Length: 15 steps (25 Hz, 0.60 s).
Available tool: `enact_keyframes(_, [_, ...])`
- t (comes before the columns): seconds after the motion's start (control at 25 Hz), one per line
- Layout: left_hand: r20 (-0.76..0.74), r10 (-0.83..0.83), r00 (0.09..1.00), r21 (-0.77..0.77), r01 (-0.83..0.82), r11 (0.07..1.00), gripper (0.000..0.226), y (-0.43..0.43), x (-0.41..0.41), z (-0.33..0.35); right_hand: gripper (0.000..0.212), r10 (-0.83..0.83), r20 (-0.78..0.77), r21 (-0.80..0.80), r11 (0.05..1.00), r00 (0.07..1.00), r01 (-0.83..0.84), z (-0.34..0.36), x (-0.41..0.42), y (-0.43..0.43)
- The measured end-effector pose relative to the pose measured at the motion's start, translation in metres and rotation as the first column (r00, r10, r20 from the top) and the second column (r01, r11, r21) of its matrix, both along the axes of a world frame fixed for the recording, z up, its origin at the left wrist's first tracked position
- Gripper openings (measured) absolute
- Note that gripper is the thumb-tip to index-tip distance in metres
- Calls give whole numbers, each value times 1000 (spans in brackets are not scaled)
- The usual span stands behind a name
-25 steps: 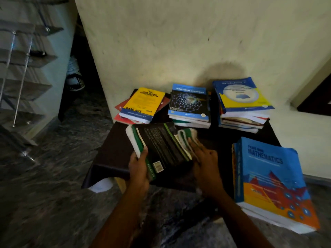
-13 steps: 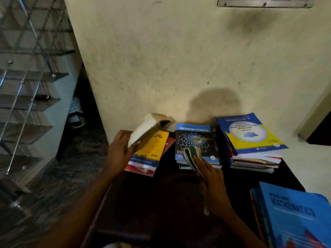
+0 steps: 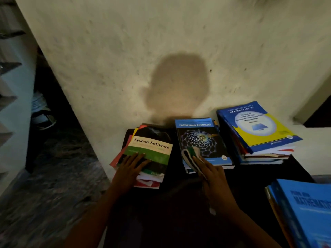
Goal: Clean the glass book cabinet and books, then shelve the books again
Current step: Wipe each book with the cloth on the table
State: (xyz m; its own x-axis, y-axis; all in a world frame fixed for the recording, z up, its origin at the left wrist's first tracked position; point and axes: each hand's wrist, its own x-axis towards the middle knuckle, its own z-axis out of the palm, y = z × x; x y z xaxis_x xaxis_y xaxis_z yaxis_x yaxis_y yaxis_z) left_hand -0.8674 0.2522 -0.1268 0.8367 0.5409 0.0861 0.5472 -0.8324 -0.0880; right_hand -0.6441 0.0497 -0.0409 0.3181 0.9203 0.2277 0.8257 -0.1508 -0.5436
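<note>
The "System Software" book (image 3: 152, 145) lies face up on top of the left stack on a dark table (image 3: 179, 212). My left hand (image 3: 129, 169) rests flat on its near edge, fingers straight. My right hand (image 3: 213, 173) holds a folded white-and-green cloth (image 3: 190, 156) against the near edge of the "Engineering Chemistry" book (image 3: 202, 140), which tops the middle stack. A "Mathematics II" book (image 3: 256, 126) tops the right stack. The glass cabinet is not in view.
A large blue mathematics book (image 3: 304, 212) on another pile sits at the near right. The cream wall (image 3: 161, 51) stands right behind the stacks. Stair steps (image 3: 9, 68) and footwear (image 3: 42, 111) lie at the left, over dark stone floor (image 3: 44, 194).
My left hand lifted the dark book from the table's middle, turned it over and laid it face up on the left stack. My right hand moved the cloth forward to the middle stack.
</note>
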Motion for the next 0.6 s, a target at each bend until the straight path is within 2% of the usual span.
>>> enact_keyframes(0.12, [-32, 4, 999, -117, -8, 993, 87, 16, 3, 11, 59, 5, 2, 13, 1000, 1000, -5, -1, -4, 17])
enact_keyframes(0.16, [-37, 34, 999, -245, -41, 969, 87, 16, 7, 19, 60, 0, 4, 12, 1000, 1000, 0, -1, -4, 21])
enact_keyframes(0.2, [7, 98, 995, -439, -85, 895, 81, 11, 16, 30, 62, -12, 1, 24, 1000, 1000, 12, -2, -4, 24])
enact_keyframes(0.24, [128, 189, 974, -588, -79, 805, 69, 3, 30, 38, 62, -31, -9, 34, 999, 999, 32, -3, -2, 25])
enact_keyframes(0.28, [257, 324, 910, -704, -53, 708, 56, -6, 49, 43, 62, -59, -19, 37, 998, 998, 59, -2, 0, 25])
enact_keyframes(0.32, [325, 473, 819, -798, -31, 601, 46, -18, 70, 50, 62, -91, -31, 38, 995, 995, 92, -4, 4, 24])
enact_keyframes(0.36, [309, 610, 730, -887, -9, 461, 42, -31, 92, 52, 61, -126, -44, 44, 991, 991, 128, -7, 10, 22])
enact_keyframes(0.4, [224, 706, 672, -954, 3, 300, 44, -43, 115, 52, 61, -155, -49, 51, 986, 987, 157, -11, 16, 18])
enact_keyframes(0.44, [138, 737, 661, -981, -8, 192, 50, -53, 135, 48, 59, -175, -48, 60, 982, 983, 178, -14, 22, 13])
enact_keyframes(0.52, [51, 760, 648, -997, -15, 80, 63, -64, 164, 32, 51, -222, -48, 63, 972, 974, 225, -14, 32, 2])
enact_keyframes(0.6, [45, 829, 558, -999, 42, 26, 61, -67, 175, 21, 48, -268, -55, 75, 959, 962, 272, -14, 36, -9])
